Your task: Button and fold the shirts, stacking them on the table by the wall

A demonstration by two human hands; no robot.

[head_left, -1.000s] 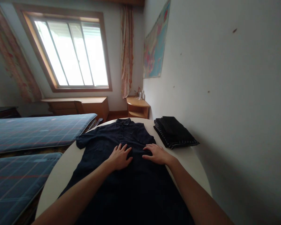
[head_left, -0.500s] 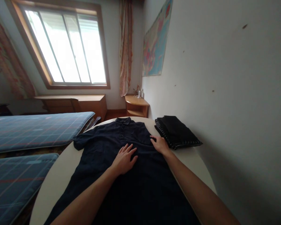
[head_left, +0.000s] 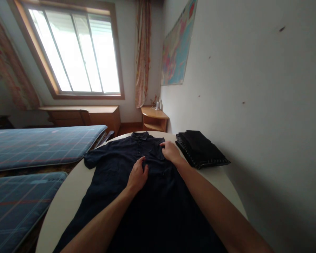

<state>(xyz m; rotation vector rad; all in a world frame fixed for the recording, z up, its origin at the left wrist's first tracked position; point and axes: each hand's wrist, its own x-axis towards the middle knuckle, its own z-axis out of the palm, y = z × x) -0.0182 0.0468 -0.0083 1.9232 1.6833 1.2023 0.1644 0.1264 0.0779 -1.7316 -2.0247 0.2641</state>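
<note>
A dark navy short-sleeved shirt point(head_left: 110, 179) lies spread on a round white table point(head_left: 64, 203), its collar at the far edge and its button placket upward. The sleeve on the left sticks out flat; on the right no outstretched sleeve shows. My right hand point(head_left: 171, 151) is closed at the shirt's upper right side, fingers curled on the fabric, which wrinkles beside them. My left hand point(head_left: 138, 175) is over the middle of the chest, thumb apart from the fingers and nothing held. Whether it touches the cloth is unclear.
Folded black cloth point(head_left: 201, 149) lies stacked at the table's right, near the white wall point(head_left: 265, 140). Blue plaid mattresses point(head_left: 42, 146) flank the left side. Behind are a wooden desk point(head_left: 102, 116) and a corner shelf point(head_left: 155, 113) bearing small items.
My right hand has moved left and slightly away from me, its fingers now curled at the cloth. My left hand has risen slightly up the chest, its fingers less spread.
</note>
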